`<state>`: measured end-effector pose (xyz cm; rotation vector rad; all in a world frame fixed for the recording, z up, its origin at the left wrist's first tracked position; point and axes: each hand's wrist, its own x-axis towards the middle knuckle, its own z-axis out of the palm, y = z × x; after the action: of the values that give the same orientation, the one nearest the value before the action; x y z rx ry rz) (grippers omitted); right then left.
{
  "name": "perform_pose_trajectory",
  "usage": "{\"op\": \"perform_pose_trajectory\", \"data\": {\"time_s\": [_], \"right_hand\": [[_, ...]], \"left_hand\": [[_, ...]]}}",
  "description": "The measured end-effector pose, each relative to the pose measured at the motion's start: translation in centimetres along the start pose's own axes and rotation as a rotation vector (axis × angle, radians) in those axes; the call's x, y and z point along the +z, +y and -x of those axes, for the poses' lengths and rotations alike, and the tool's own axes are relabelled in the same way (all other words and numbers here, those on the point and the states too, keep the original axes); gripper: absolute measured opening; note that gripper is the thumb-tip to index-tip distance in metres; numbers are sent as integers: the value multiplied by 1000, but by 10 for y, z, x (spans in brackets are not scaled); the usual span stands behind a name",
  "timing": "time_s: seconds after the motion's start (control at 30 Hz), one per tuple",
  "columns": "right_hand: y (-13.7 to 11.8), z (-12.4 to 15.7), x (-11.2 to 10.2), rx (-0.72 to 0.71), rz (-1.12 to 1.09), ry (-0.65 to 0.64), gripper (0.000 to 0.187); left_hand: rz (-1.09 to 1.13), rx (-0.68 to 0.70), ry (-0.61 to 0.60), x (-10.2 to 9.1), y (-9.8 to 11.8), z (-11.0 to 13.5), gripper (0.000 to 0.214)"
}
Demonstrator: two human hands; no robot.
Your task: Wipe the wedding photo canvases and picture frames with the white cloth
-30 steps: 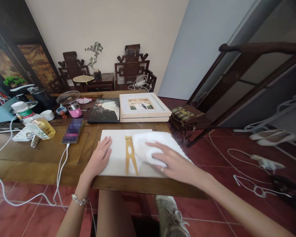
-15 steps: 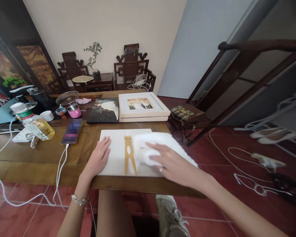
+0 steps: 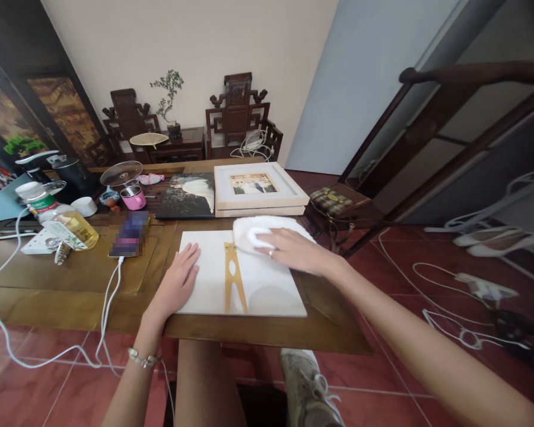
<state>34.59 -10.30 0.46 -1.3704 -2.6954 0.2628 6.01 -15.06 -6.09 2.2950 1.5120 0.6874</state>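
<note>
A white board (image 3: 271, 290) lies flat at the table's front edge. On it is a flat tan-yellow shape (image 3: 229, 261) with two long legs and a cat-like head. My left hand (image 3: 180, 281) rests flat on the board's left edge, fingers stretched out and holding nothing. A bunched white cloth (image 3: 244, 228) covers the board's far right corner and reaches past it. My right hand (image 3: 291, 249) presses on this cloth with its fingers around a fold, just right of the shape's head.
Beyond the board lie framed pictures (image 3: 260, 204) and a dark photo panel (image 3: 182, 196). A charging phone (image 3: 130, 234), a pink mug (image 3: 133, 198) and a bottle of yellow liquid (image 3: 82, 231) stand left. A plaid bag (image 3: 331, 201) is at right.
My right hand has slid the white cloth away from me, from the board's near right part to its far right corner. My left hand has stayed in place.
</note>
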Motion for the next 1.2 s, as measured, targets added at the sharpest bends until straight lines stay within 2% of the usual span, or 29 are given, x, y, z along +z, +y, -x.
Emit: {"op": "perform_pose_trajectory", "data": {"time_s": [0.1, 0.17, 0.23, 0.37, 0.47, 0.57, 0.67, 0.87, 0.97, 1.07, 1.2], "right_hand": [[6, -18, -1, 30, -7, 1, 26], [3, -12, 3, 21, 0, 10, 27], [-6, 9, 9, -9, 9, 39, 28], [-33, 72, 19, -97, -34, 63, 27], [-55, 114, 16, -140, -101, -5, 29], [-69, 131, 5, -139, -145, -111, 32], [-63, 115, -4, -112, -178, -132, 29], [-20, 31, 4, -31, -116, -15, 30], [-9, 4, 10, -2, -95, 20, 29], [-14, 11, 14, -57, -84, 76, 29], [-39, 61, 13, -141, -98, 43, 31]], "left_hand": [[0, -5, -7, 0, 0, 0, 46], [0, -6, -10, 0, 0, 0, 46], [-1, -6, -10, 0, 0, 0, 46], [-11, -12, -13, 0, 1, 0, 47], [-22, -13, -14, 0, 2, -1, 47], [-29, -7, -6, 0, 2, -1, 46], [-29, -2, -1, 0, 2, -1, 45], [-13, 4, -5, 0, 1, -1, 45], [-5, 7, 1, -1, 2, 0, 45], [-6, 3, 1, -1, 2, 0, 45], [-9, 2, 1, -1, 2, 0, 45]]}}
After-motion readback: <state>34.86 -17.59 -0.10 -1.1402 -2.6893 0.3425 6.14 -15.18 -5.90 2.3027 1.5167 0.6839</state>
